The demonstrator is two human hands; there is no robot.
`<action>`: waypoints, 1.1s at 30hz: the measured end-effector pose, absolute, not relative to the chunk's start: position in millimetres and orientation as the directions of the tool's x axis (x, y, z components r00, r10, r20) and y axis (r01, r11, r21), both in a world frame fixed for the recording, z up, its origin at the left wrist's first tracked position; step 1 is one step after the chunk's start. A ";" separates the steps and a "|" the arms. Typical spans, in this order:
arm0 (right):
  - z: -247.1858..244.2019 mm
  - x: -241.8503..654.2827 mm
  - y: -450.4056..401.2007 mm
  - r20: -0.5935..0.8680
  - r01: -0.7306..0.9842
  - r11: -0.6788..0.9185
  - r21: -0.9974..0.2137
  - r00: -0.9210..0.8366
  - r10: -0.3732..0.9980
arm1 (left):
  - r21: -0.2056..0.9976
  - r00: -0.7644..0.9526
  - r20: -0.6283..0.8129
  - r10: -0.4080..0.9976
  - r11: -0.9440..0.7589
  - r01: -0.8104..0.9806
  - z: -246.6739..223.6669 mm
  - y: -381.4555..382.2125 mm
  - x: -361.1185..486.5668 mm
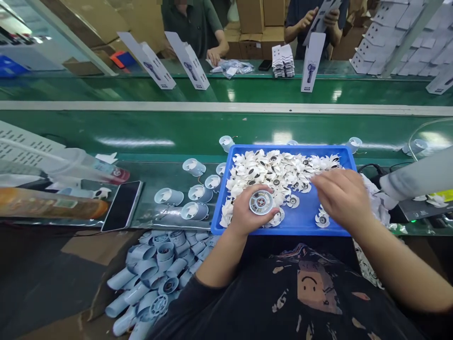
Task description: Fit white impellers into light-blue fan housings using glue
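My left hand (242, 215) is wrapped round a light-blue cylindrical motor housing (261, 202), its round open end with spokes inside facing up at me. Over the right part of a blue tray (300, 230), my right hand (341, 196) hovers with its fingers drawn together; what they hold, if anything, is hidden. Heaped in the tray are many small white fan wheels (276, 165) with dark hubs. One loose fan wheel (322, 218) lies just below my right fingers. Several housings with white fans inside (194, 211) lie left of the tray.
A carton of blue housings (155, 269) stands below the bench edge. On the left are a phone (122, 206) and bottles (53, 203). A grey-white cylinder (421, 172) juts in from the right. Across the green conveyor (159, 127), two people work among white boxes (313, 63).
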State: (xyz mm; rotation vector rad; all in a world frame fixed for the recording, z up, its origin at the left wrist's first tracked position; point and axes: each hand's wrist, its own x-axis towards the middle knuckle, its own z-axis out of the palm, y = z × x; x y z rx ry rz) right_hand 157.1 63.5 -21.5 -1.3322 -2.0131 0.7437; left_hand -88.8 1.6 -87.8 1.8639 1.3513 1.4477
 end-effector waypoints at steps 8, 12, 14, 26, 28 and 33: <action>-61.3 113.1 139.5 -0.102 0.911 0.176 -0.373 -0.229 0.968 | 0.826 -0.032 0.430 0.902 -0.378 0.418 -87.5 3.2 -87.2; -51.8 113.9 129.8 -0.067 0.853 0.131 -0.505 -0.190 0.979 | 0.854 -0.054 0.426 0.903 -0.382 0.353 -91.2 1.6 -86.0; -42.0 116.2 116.1 -0.083 0.753 0.111 -0.649 -0.214 0.973 | 0.873 -0.060 0.398 0.916 -0.357 0.331 -89.9 -2.1 -85.3; -13.1 122.0 12.5 0.021 0.370 0.292 -0.882 -0.589 0.808 | 0.515 0.291 0.464 0.836 -0.523 0.679 -55.4 -26.2 -73.8; -9.8 116.6 5.7 0.164 0.480 0.580 -0.658 -0.661 0.733 | 0.478 0.298 0.496 0.816 -0.543 0.691 -55.2 -27.9 -69.6; -19.0 102.9 6.4 0.282 0.500 0.758 -0.419 -0.722 0.632 | 0.408 0.259 0.614 0.746 -0.580 0.705 -58.7 -31.2 -60.9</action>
